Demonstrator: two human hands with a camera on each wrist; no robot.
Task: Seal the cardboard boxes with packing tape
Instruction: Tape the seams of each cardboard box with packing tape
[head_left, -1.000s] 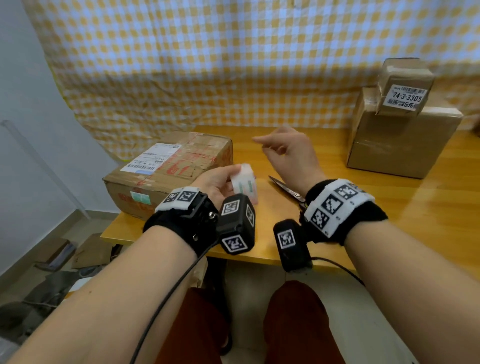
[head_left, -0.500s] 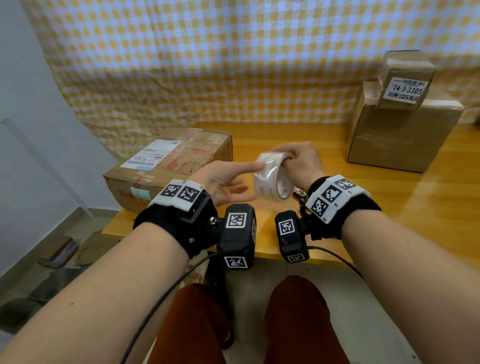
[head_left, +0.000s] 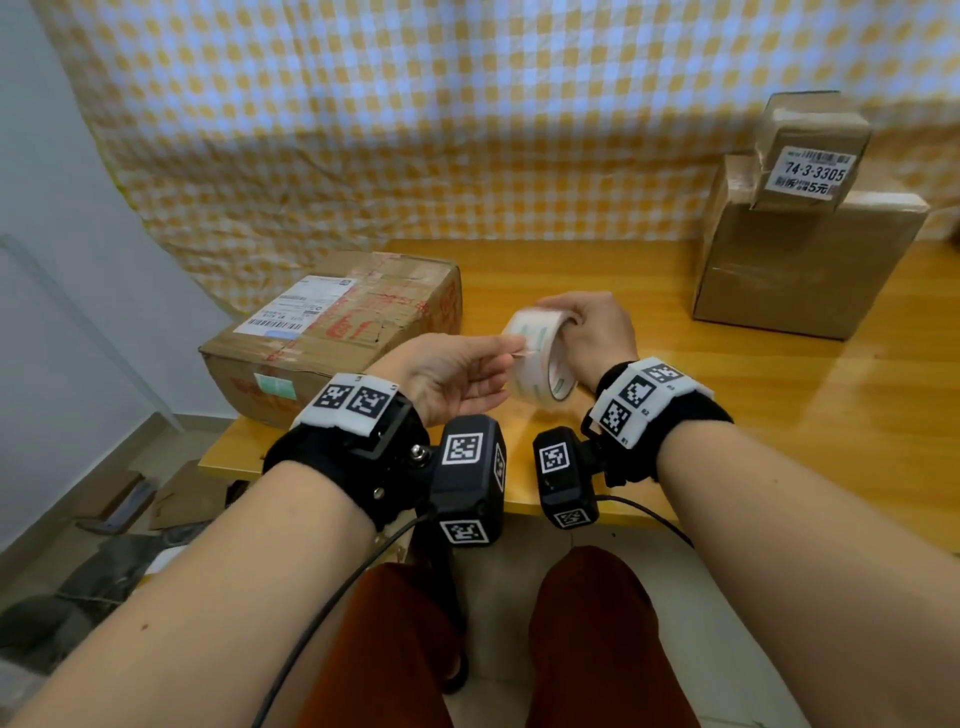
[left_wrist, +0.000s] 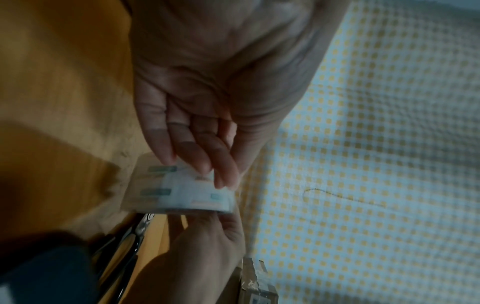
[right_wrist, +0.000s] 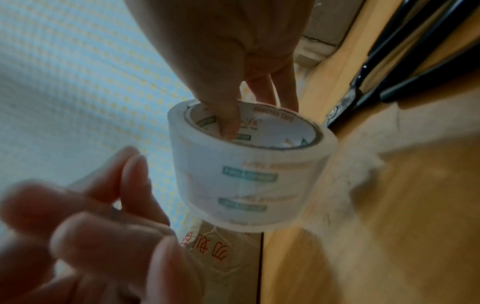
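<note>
Where scissors (right_wrist: 405, 67) lie, boxes (head_left: 332, 332) flanking

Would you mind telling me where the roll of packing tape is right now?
In the head view, the tape roll is held above the table's near edge, centre frame, in the right hand, with the left hand at its left side.

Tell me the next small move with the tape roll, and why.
Probably peel the loose end free. The right hand holds the tape roll with a thumb inside its core, and the left hand has its fingertips at the roll's surface, yet no strip is drawn out toward the cardboard box.
</note>
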